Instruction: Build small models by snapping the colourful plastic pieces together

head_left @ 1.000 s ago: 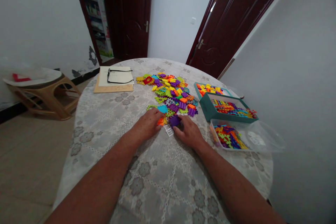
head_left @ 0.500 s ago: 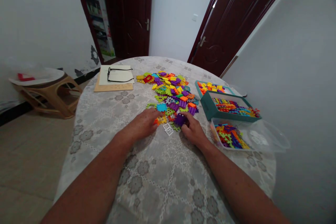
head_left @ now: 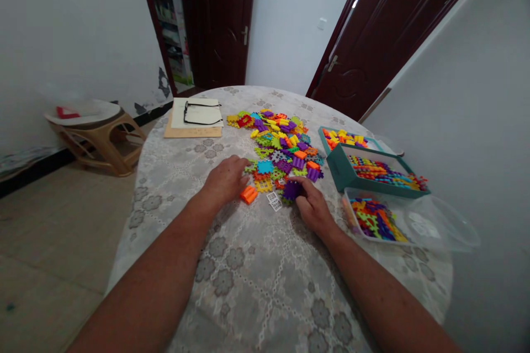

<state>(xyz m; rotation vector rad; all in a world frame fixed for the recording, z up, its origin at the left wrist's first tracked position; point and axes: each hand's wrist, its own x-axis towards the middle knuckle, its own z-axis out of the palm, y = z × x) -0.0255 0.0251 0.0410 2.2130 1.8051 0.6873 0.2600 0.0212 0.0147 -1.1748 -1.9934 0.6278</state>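
My right hand (head_left: 313,207) pinches a dark purple toothed building block (head_left: 292,191) between thumb and fingers, low over the near side of the pile. At the pile's left edge, my left hand (head_left: 226,180) is open, its thumb and index finger apart beside a lime-green piece (head_left: 250,166). Just below those fingertips lies an orange ribbed block (head_left: 249,194) on the tablecloth. Between the hands rest a white window-shaped piece (head_left: 274,201), a yellow lattice piece (head_left: 263,185) and a light-blue toothed square (head_left: 265,167). My left hand's other fingers are mostly hidden.
A mixed pile of building pieces (head_left: 285,140) spreads toward the back. Right of it stand a teal box (head_left: 337,168), a teal tray (head_left: 324,138) and a clear plastic container (head_left: 348,207) holding pieces. Glasses (head_left: 202,122) lie on paper (head_left: 178,113) at the back left.
My left hand has drawn back to the left, leaving the orange block uncovered on the cloth. The right hand still holds the purple block. The whole view has shifted slightly.
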